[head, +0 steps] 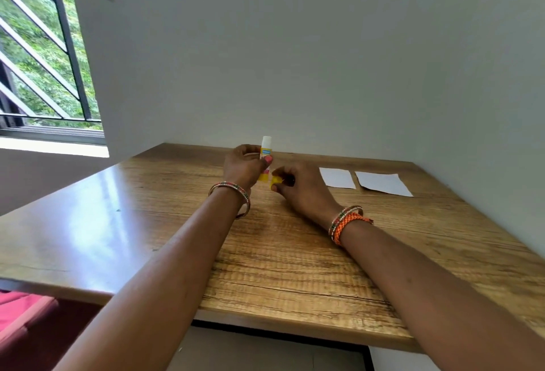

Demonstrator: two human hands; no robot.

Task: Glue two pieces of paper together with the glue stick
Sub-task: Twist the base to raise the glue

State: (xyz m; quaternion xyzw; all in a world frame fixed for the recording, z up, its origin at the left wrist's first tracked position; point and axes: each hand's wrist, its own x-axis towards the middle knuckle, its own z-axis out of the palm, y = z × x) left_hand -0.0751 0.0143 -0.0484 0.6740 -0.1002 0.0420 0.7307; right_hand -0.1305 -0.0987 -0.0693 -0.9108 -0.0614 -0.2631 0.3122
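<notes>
At centre frame, on the table (295, 267), the left hand (244, 165) holds the glue stick (266, 152) upright, fingers clamped round its yellow body; the white upper part stands clear above the grip, its lower end just above the table top. Just right of it, the right hand (298, 186) has its fingertips pinched together on a small yellow piece, the cap (275, 182), apparently off the stick and close beside its base. Whether this piece is the cap or a twist base cannot be told with certainty.

To the right, near the wall, two white papers lie flat: paper one (337, 177) and paper two (383, 183), side by side, a narrow strip of table between them, well apart from both hands. Neither shows visible glue.

Assessment: the step in hand is uncapping and readying the stick; gluing proper has not begun.

Recommendation: set the cap down where it will not roll, away from the papers. Advance only a short length of glue. Bring the stick to one sheet and steady that sheet with the free hand, since loose paper will slide on this glossy top. Spread evenly out to the edges, then lay the second sheet squarely on top and press flat.

Bangles on both wrists could brush the sheets; keep them lifted.
</notes>
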